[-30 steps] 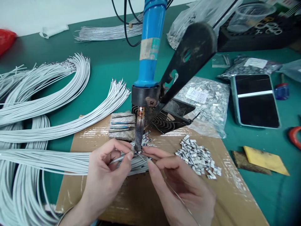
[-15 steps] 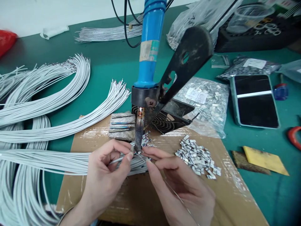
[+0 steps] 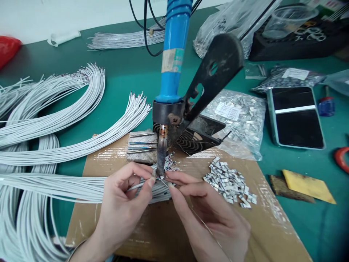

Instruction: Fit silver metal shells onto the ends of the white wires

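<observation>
A blue-handled soldering iron (image 3: 173, 65) hangs tip down in a black stand (image 3: 209, 76) over a cardboard sheet (image 3: 267, 214). My left hand (image 3: 122, 200) pinches the end of a thin white wire (image 3: 137, 185) right at the iron's tip. My right hand (image 3: 209, 214) pinches a fine strand of solder wire (image 3: 203, 222) and holds its end to the same spot. A bundle of white wires (image 3: 54, 183) lies under both hands. A heap of small metal parts (image 3: 229, 182) sits just right of my right hand.
Big loops of white wires (image 3: 60, 109) cover the left of the green table. A bag of metal parts (image 3: 240, 120), a phone (image 3: 297, 116), a yellow sponge (image 3: 308, 185), a small fan (image 3: 196, 136) and a block with needles (image 3: 141, 145) lie around the cardboard.
</observation>
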Available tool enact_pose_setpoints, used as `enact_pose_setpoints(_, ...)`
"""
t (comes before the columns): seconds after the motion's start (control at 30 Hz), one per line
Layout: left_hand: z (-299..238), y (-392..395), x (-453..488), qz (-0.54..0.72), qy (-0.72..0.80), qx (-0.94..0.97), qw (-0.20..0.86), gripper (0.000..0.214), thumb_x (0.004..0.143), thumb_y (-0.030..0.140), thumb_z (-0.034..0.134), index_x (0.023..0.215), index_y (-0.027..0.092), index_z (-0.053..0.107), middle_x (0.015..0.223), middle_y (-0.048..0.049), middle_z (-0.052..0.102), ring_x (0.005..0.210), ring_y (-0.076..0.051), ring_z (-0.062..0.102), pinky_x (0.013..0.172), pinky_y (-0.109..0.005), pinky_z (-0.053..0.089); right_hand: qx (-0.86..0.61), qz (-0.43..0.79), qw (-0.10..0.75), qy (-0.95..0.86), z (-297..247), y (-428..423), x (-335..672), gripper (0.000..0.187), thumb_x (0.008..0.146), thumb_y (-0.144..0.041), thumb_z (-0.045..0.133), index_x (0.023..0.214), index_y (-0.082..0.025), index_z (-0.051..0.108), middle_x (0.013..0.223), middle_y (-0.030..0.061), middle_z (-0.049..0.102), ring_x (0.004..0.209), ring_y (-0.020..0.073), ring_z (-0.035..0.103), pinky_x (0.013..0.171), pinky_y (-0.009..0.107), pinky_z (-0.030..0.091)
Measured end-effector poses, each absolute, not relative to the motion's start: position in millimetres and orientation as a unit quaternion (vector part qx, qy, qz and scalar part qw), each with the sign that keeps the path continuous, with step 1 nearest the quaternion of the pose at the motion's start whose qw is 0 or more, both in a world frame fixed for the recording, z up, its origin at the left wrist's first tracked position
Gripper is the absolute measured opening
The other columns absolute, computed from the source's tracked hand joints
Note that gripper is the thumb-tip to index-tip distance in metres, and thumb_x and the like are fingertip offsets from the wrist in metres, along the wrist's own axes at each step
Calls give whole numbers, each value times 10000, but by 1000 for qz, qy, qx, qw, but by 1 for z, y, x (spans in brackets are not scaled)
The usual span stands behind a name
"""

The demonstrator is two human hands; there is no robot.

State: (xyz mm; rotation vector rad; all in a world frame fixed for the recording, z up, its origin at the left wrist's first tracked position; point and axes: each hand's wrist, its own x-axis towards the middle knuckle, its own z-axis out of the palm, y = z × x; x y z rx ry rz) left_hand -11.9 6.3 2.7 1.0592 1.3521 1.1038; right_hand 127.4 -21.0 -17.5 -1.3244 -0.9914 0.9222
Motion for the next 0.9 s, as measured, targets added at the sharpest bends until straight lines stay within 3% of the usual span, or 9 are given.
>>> enact_pose_setpoints(0.37, 2, 8, -11, 457, 569, 440, 524, 174, 886, 85, 723, 750, 194, 719, 879, 6, 766, 764, -75, 715, 674, -82, 526, -572, 391, 577, -432, -21, -22, 129, 162, 888, -149, 764, 761, -232, 707, 1024, 59, 834, 886, 196, 797, 851, 281, 628)
enact_pose_setpoints(0.6, 2, 6, -12, 466, 560, 444, 522, 165, 889, 84, 726, 765, 193, 734, 897, -1, 768, 784, -76, 716, 688, -76, 528, -564, 387, 586, -435, -22, -22, 128, 164, 892, -148, 766, 772, -244, 709, 1010, 15, 826, 882, 155, 784, 837, 228, 606)
enact_pose_setpoints(0.9, 1, 6, -13, 461, 565, 442, 522, 164, 889, 79, 722, 775, 197, 734, 917, 1, 765, 777, -72, 722, 668, -73, 524, -566, 366, 588, -447, -22, -22, 127, 156, 886, -148, 770, 772, -236, 711, 992, 37, 831, 852, 187, 794, 814, 272, 633)
